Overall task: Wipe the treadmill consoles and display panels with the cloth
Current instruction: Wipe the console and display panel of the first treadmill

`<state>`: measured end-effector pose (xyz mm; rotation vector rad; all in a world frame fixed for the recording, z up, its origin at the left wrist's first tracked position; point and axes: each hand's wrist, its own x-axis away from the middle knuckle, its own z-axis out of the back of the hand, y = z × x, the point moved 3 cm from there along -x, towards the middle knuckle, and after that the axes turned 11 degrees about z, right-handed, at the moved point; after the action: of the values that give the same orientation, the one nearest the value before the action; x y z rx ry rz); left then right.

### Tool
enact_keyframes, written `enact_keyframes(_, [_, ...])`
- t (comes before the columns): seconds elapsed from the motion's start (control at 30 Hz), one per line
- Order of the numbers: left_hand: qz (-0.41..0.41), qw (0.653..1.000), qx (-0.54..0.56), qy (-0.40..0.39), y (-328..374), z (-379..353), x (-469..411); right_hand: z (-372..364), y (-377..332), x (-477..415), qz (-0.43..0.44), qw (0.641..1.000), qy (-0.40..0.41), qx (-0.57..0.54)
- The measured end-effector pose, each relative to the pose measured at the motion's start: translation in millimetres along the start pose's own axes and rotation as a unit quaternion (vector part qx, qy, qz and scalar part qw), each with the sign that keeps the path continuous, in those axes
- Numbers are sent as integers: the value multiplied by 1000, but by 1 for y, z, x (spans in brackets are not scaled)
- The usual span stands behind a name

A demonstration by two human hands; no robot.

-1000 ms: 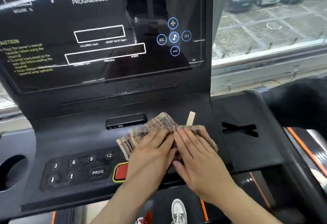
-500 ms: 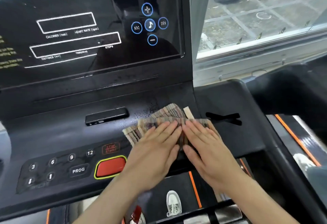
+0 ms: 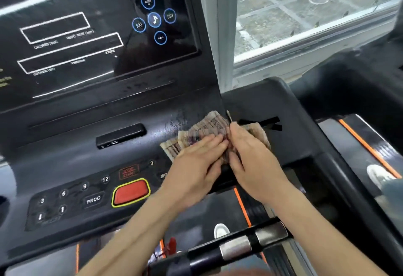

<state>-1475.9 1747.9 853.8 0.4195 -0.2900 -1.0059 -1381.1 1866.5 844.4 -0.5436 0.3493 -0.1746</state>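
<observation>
Both hands lie flat and close together on the cloth, fingers straight rather than curled. The left hand covers its near-left part, the right hand covers its right part, and their fingertips meet over the middle. Under them the faded, striped, bunched-up woven cloth rests on the sloping black plastic console. It sits towards the console's right edge, just below the bottom right corner of the glossy dark display panel. From the left, the console carries a pad of white-printed number keys, then the red oval stop button with its yellow rim, both apart from the cloth. A cross of black tape lies at the cloth's right edge, touching it or nearly so. The cloth looks light, soft and limp, so it should fold and ruck rather than slide as one piece. I judge that flat palms spread wide over it give better control than a pinch at one corner, which would let the rest trail. Speckled marks on the console just left of the cloth suggest dampness, so it may drag a little on the plastic. Light pressure seems wise near the keys and the button, which could be pressed by accident.
</observation>
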Motion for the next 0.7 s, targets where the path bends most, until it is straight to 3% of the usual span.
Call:
enact_keyframes(0.2, [44, 994, 95, 10, 2, 17, 30, -7, -21, 28, -46, 991, -23, 122])
enact_keyframes(0.3, [104, 986, 90, 98, -22, 47, 47, -11, -41, -1, -154, 974, -78, 146])
enact_keyframes(0.37, [156, 971, 52, 173, -54, 70, 62, -25, -55, -14, -171, 959, -122, 192])
enact_keyframes(0.5, [241, 936, -80, 245, -115, 103, 83, -68, -85, -41, -77, 971, -67, 215])
enact_keyframes(0.6, [246, 939, -130, 204, -139, 105, 79, -94, -118, -64, 15, 984, -52, 170])
enact_keyframes(0.7, [202, 950, -162, 175, -154, 102, 81, -73, -112, -73, 78, 989, 60, 108])
